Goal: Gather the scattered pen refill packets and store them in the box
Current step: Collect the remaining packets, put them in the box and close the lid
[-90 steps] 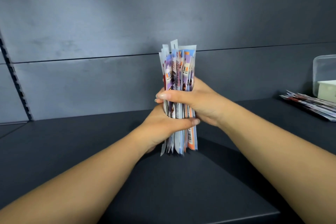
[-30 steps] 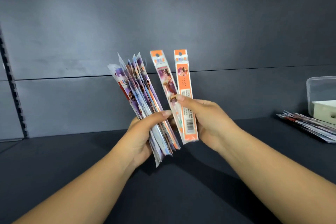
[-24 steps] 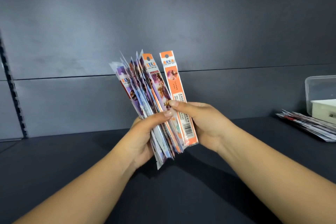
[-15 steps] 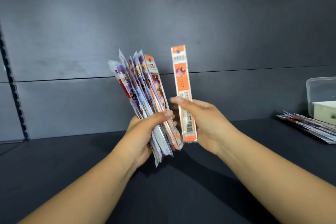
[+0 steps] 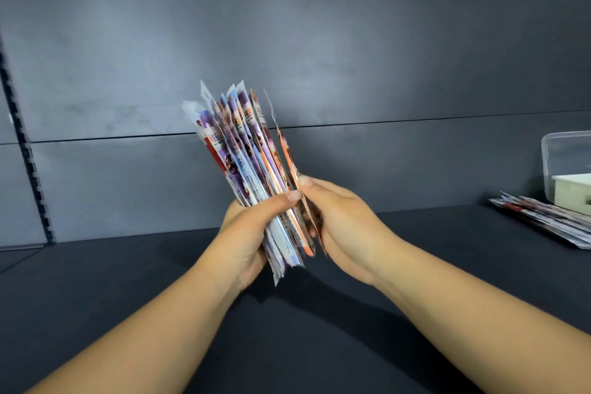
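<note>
- Left hand (image 5: pixel 248 235) clamped around the packets (image 5: pixel 243 169), upright, centre, above the shelf (image 5: pixel 128 281).
- Right hand (image 5: pixel 339 221) pinches one orange packet (image 5: pixel 287 157) against them.
- Print unreadable.
- Box (image 5: pixel 566 166) far right.

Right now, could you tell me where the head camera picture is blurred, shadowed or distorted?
Head view: the bundle of packets is motion-smeared, most at its right edge beside the right hand; the left hand is sharper. Light falls brightest on the back wall, with shadow on the shelf beneath the forearms. The wall seam bows from the wide lens.
</note>
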